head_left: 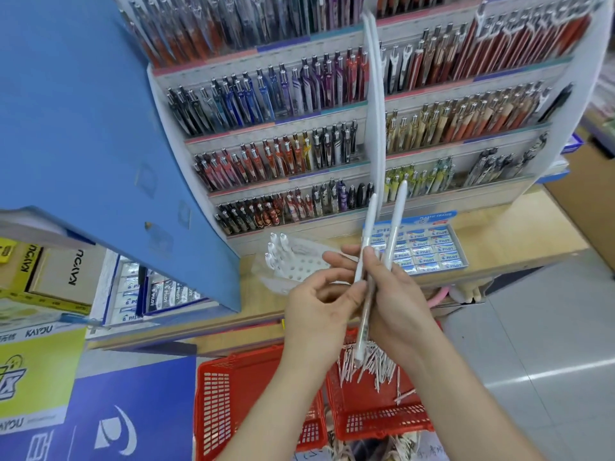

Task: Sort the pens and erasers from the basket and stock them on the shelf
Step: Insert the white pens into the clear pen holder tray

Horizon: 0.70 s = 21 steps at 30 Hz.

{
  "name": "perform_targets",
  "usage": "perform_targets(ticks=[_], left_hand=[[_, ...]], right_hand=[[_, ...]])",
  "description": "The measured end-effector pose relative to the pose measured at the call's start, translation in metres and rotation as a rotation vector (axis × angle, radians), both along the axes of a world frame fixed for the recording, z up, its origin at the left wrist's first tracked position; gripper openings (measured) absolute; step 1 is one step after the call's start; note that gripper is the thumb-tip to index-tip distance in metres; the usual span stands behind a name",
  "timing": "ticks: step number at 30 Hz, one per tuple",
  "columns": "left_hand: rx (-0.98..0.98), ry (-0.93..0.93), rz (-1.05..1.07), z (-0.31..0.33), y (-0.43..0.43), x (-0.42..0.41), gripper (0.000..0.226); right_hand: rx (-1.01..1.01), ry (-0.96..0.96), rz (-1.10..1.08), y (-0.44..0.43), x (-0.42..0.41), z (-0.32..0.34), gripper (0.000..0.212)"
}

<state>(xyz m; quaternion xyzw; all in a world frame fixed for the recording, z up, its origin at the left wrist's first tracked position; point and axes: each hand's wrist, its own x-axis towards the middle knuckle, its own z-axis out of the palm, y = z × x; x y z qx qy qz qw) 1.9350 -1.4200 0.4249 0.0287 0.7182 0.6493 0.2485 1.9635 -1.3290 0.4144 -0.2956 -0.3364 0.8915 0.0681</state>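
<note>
Head view: sorting step. Right hand (397,301) fingers curled round white pens (362,324), left hand (317,304) fingers pinching same bunch, above red basket (382,424). Next, likely: slot pens upright into holed rack (299,266) on surface (496,227); needs hole alignment.

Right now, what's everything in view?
display rack: one, white, tiers of many-coloured pens, behind the counter.
eraser box: one, blue, full, on the counter, right.
pen holder: one, white, few white pens standing, on the counter, centre.
left basket: one, red, below the counter.
right basket: one, red, beside it, holding loose pens, white.
held pens: at least two, white, upright in both hands.
left hand: grips the held pens.
right hand: grips them too.
</note>
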Motion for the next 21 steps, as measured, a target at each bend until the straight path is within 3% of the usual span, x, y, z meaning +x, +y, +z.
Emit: perform_targets(ticks=[5,10,17,21], left_hand=[[-0.072,0.059,0.122,0.008,-0.021,-0.007,0.012],[-0.167,0.174,0.081,0.014,-0.045,-0.017,0.013],[0.082,-0.055,0.206,0.017,-0.063,-0.035,0.013],[-0.017,-0.028,0.206,0.015,-0.068,-0.042,0.010]], right_hand=[[0.151,-0.119,-0.149,0.022,0.005,0.000,0.021],[0.321,-0.076,-0.007,0.033,0.009,-0.001,0.024],[0.488,-0.055,0.102,0.025,0.010,-0.009,0.011],[0.522,-0.059,0.116,0.022,0.009,-0.015,0.013]])
